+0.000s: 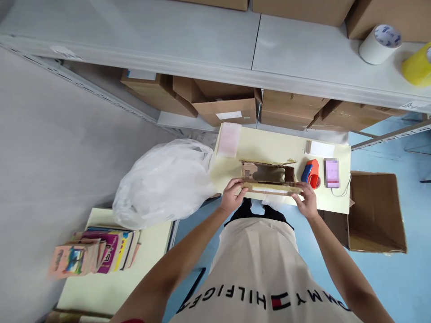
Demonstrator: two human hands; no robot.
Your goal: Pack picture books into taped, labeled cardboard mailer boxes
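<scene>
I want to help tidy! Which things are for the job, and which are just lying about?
Job:
small cardboard box, held by left hand and right hand
perhaps red-and-blue tape dispenser

Lying about, probably:
books
phone
white bag

Beyond the open box [269,188], the worktop [269,142] leaves a passage between the pink sheet [229,140] at left and the white stack [321,148] at right. The tape dispenser [313,168] and phone [332,172] obstruct the right; a bulging bag [164,184] crowds the left edge.

The cream table [269,146] bears a carton [271,187], tape dispenser [314,168], phone [332,173].
</scene>
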